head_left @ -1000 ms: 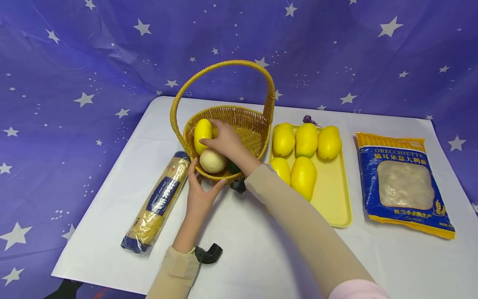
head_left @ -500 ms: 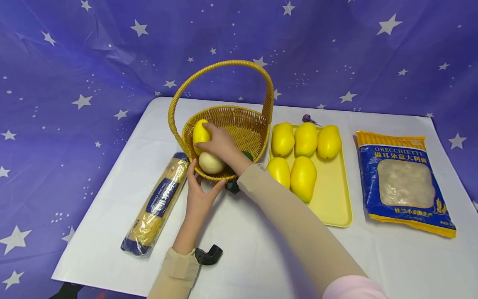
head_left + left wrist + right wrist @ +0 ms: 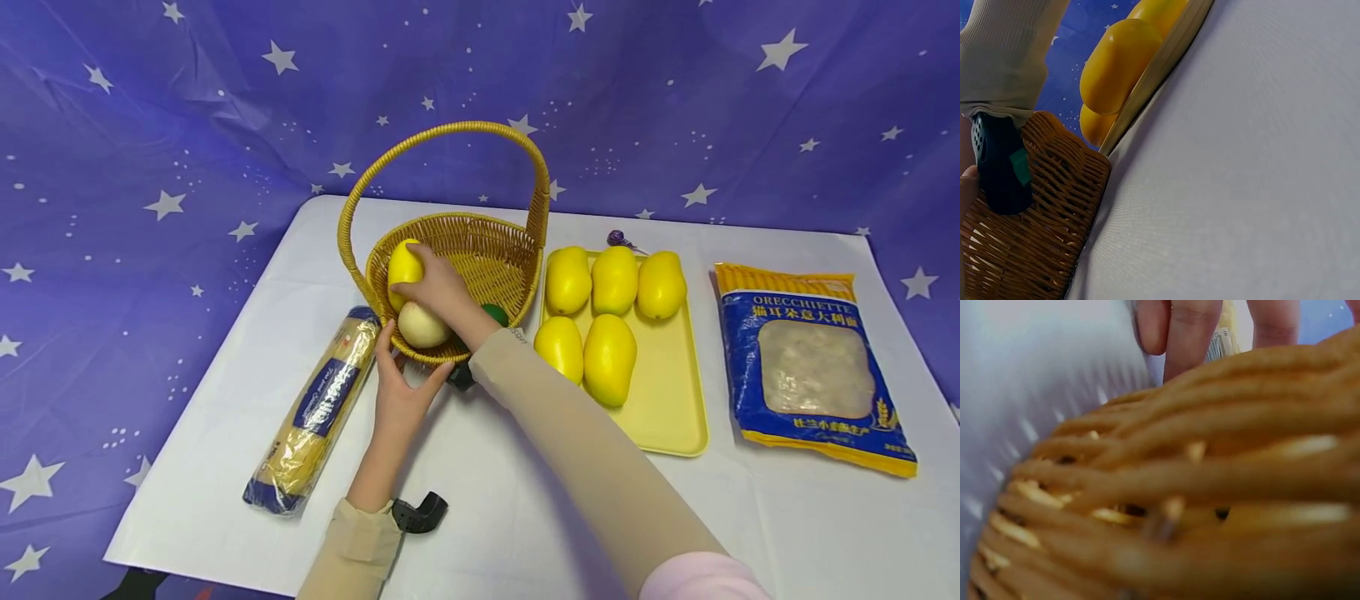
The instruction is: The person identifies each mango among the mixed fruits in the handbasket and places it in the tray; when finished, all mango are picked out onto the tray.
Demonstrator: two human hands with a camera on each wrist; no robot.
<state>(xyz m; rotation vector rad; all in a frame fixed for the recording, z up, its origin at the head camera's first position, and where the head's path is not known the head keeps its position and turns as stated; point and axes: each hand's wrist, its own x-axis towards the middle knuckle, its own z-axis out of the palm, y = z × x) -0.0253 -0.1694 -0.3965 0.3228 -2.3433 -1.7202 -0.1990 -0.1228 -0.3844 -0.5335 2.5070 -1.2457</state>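
In the head view, my right hand [image 3: 442,287] reaches into the wicker basket [image 3: 517,258] and grips a yellow mango [image 3: 403,271] by its right side, thumb toward the near end. A pale round fruit [image 3: 422,325] lies just below that mango. Part of a dark green round thing [image 3: 495,314] shows beyond the right wrist. My left hand [image 3: 401,396] rests against the basket's near left wall, thumb and forefinger spread wide at the rim. Its fingers [image 3: 1191,334] appear behind the weave in the right wrist view.
Several mangoes [image 3: 615,279] lie on a yellow tray [image 3: 667,417] right of the basket. A spaghetti packet [image 3: 318,408] lies at left, close by the basket. An orecchiette bag [image 3: 813,367] lies far right. Behind the tray is a purple wrapped lollipop [image 3: 617,239].
The right hand and forearm have shifted slightly left, and the fingers cover more of the mango's top. More of the green thing shows. The left hand stays in place.
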